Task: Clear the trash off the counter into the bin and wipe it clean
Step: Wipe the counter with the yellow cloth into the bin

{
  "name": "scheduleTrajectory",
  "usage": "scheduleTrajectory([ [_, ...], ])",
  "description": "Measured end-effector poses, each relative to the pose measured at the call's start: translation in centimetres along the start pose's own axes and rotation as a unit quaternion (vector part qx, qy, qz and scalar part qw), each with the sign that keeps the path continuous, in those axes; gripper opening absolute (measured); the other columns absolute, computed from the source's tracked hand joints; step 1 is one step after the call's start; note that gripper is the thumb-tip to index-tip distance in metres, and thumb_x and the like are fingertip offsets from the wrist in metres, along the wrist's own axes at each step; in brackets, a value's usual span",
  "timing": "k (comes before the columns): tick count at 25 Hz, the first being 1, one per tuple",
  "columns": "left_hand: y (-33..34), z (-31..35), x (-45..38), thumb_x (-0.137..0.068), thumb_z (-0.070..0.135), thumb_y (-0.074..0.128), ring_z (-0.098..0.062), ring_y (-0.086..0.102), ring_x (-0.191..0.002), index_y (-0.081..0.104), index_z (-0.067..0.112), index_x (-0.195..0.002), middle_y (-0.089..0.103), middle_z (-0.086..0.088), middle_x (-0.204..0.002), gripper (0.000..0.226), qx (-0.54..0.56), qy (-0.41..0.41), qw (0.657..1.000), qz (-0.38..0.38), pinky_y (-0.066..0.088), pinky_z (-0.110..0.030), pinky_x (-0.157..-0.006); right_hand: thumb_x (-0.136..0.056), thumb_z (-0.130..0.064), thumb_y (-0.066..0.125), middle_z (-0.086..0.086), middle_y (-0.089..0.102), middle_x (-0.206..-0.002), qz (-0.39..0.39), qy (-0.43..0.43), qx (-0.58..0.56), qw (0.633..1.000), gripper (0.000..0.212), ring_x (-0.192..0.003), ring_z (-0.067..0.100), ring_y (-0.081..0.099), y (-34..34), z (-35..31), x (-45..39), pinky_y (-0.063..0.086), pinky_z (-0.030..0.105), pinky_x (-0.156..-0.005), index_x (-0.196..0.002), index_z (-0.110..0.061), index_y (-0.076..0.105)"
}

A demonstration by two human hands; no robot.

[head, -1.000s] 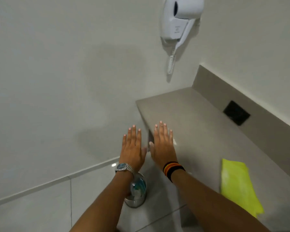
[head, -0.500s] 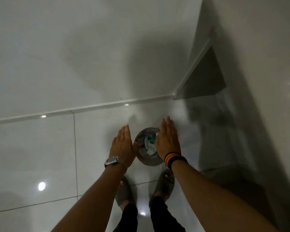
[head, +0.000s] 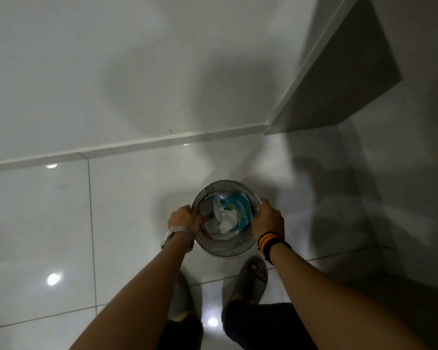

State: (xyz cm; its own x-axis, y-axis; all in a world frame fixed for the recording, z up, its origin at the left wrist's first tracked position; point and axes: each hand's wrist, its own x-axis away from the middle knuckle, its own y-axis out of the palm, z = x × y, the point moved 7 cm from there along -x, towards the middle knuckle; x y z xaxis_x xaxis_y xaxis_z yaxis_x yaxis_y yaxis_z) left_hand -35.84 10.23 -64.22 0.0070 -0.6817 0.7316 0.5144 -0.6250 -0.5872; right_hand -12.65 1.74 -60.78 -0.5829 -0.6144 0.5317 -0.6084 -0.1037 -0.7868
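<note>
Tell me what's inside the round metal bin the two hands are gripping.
Inside the round ribbed metal bin lie crumpled white paper, a blue-and-white wrapper and a small packet with red on it. Whatever lies beneath them, and the bin's bottom, is covered.

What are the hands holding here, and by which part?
Both hands grip the metal bin by its rim: left hand on the left side, right hand on the right. Trash lies inside.
</note>
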Motion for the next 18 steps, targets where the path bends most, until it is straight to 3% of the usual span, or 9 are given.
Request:
scheduleTrajectory([
  [3, -6.1, 2.0, 6.6, -0.104, 0.042, 0.037, -0.040, 0.067, -0.098, 0.072, 0.008, -0.105, 0.073, -0.020, -0.105, 0.049, 0.013, 0.015, 0.999, 0.047, 0.050, -0.036, -0.081, -0.096, -0.012, 0.048, 0.020, 0.071, -0.099, 0.003, -0.013, -0.021, 1.000, 0.016, -0.090, 0.040, 0.068, -5.9, -4.1, 4.7, 0.056, 0.039, -0.069, -0.108, -0.006, 0.057],
  [7, -18.1, 6.2, 20.3, -0.104, 0.041, 0.038, -0.043, 0.065, -0.102, 0.071, 0.004, -0.104, 0.072, -0.026, -0.109, 0.049, 0.053, 0.045, 0.991, 0.112, 0.050, -0.040, -0.082, -0.094, -0.009, 0.046, 0.019, 0.070, -0.102, 0.021, -0.059, -0.061, 0.996, 0.020, -0.093, 0.039, 0.068, -18.5, -11.4, 15.3, 0.059, 0.042, -0.075, -0.110, -0.008, 0.057],
  [11, -26.7, 8.6, 32.7, -0.104, 0.036, 0.039, -0.038, 0.064, -0.085, 0.068, 0.001, -0.090, 0.072, -0.025, -0.100, 0.047, 0.095, 0.066, 0.979, 0.166, 0.040, -0.032, -0.070, -0.099, -0.022, 0.042, 0.016, 0.070, -0.104, 0.041, -0.090, -0.109, 0.989, 0.024, -0.094, 0.036, 0.067, -28.1, -15.8, 25.0, 0.058, 0.041, -0.077, -0.116, -0.011, 0.056],
  [13, -28.3, 9.2, 34.9, -0.103, 0.034, 0.039, -0.033, 0.061, -0.081, 0.067, 0.002, -0.088, 0.072, -0.023, -0.102, 0.045, 0.105, 0.076, 0.978, 0.163, 0.039, -0.030, -0.071, -0.102, -0.033, 0.041, 0.017, 0.066, -0.120, 0.060, -0.106, -0.144, 0.982, 0.036, -0.109, 0.037, 0.064, -31.2, -16.6, 27.9, 0.054, 0.044, -0.089, -0.130, -0.013, 0.050],
  [16, -28.1, 9.4, 36.2, -0.103, 0.045, 0.036, -0.037, 0.066, -0.093, 0.069, 0.005, -0.096, 0.072, -0.022, -0.105, 0.052, 0.115, 0.093, 0.978, 0.148, 0.046, -0.034, -0.077, -0.101, -0.038, 0.047, 0.011, 0.044, -0.153, 0.157, -0.141, -0.176, 0.961, 0.051, -0.139, 0.028, 0.043, -36.3, -13.4, 31.2, 0.033, 0.038, -0.113, -0.145, -0.014, 0.042],
  [18, -26.9, 9.5, 36.8, -0.102, 0.049, 0.035, -0.038, 0.067, -0.091, 0.068, 0.005, -0.094, 0.071, -0.021, -0.100, 0.056, 0.110, 0.100, 0.980, 0.134, 0.050, -0.036, -0.079, -0.098, -0.033, 0.053, 0.014, 0.041, -0.155, 0.285, -0.132, -0.146, 0.938, 0.045, -0.143, 0.031, 0.038, -40.9, -7.8, 32.7, 0.029, 0.040, -0.118, -0.138, -0.012, 0.052],
])
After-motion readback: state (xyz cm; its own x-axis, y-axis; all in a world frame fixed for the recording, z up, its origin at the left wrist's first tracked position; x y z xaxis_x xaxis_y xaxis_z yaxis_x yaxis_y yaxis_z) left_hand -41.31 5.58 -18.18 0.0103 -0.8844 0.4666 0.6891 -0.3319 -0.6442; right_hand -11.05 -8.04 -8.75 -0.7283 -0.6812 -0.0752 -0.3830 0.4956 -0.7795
